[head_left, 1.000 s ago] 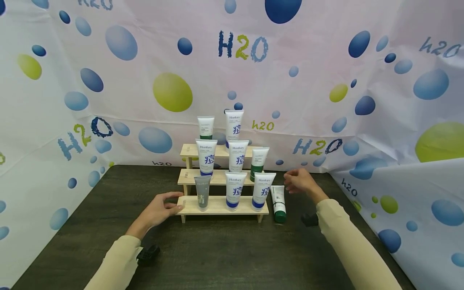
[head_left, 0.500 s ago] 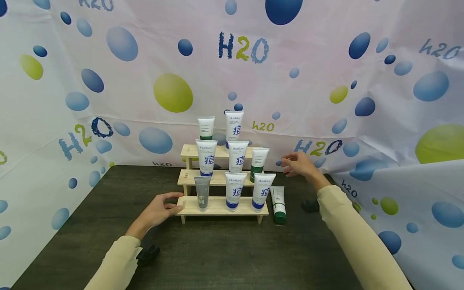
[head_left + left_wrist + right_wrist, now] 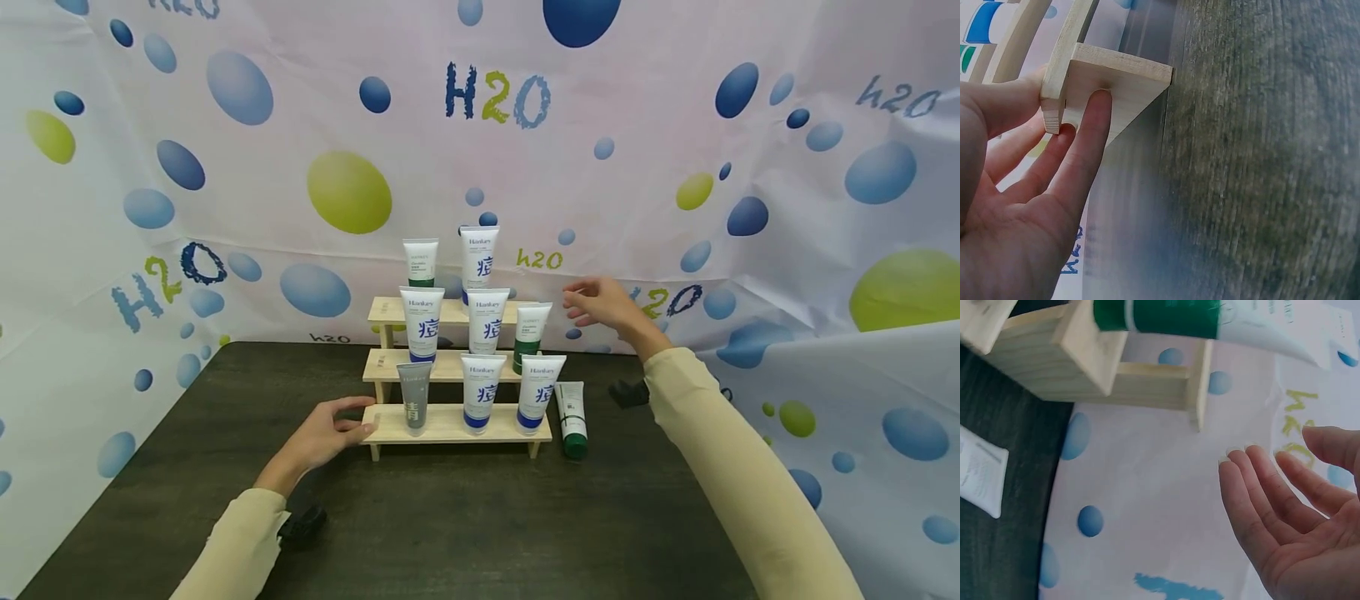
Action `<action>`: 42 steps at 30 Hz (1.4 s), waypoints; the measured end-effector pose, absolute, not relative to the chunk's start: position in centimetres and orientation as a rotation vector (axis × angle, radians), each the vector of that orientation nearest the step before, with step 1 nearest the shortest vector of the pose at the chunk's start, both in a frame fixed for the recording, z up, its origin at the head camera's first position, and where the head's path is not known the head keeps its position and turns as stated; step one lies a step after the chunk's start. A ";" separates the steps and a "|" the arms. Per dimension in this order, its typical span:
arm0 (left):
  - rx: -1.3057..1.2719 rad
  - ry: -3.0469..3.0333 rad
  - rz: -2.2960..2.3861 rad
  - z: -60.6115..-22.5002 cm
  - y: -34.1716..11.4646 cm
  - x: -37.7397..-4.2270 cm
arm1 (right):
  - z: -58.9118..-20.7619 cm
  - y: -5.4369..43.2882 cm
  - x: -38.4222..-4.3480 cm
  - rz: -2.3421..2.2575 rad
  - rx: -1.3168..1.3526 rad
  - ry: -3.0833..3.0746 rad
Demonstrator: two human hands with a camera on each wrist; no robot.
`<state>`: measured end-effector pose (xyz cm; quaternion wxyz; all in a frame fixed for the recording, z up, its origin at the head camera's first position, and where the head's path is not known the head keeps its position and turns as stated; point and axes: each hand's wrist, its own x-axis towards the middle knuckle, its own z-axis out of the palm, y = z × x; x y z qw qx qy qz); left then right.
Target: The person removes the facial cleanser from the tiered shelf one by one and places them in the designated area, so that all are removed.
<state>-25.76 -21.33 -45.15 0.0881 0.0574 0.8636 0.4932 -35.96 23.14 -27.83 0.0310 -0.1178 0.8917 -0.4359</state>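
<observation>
A three-step wooden display stand (image 3: 450,423) bears several squeeze tubes standing on their caps. At its left end, my left hand (image 3: 326,433) grips the bottom step; in the left wrist view the thumb lies on the board and a finger touches the stand's leg (image 3: 1122,81). My right hand (image 3: 600,304), relaxed and holding nothing, hovers right of the upper steps. Closest to it is a white-and-green tube (image 3: 532,333) on the middle step. In the right wrist view, the right hand's fingers (image 3: 1244,506) are loosely bent, below and right of that tube (image 3: 1175,315).
A grey tube (image 3: 414,398) and two white-and-blue tubes, one at the right end (image 3: 538,392), stand on the bottom step. Another white-and-green tube (image 3: 572,419) lies on the dark table (image 3: 480,525) right of the stand. A patterned backdrop (image 3: 480,158) hangs behind.
My right hand has risen from beside the lying tube and moved slightly left, to near the top step's height. My left hand stays at the stand's end. The view shifts slightly.
</observation>
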 end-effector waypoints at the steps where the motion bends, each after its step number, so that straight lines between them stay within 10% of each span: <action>1: 0.173 2.568 1.469 -45.2 -21.3 -25.7 | -27.5 22.9 -36.0 -1.343 -0.364 2.748; 42: 0.198 2.562 1.468 -45.2 -21.2 -25.7 | -22.4 12.6 -37.4 -1.311 -0.495 2.796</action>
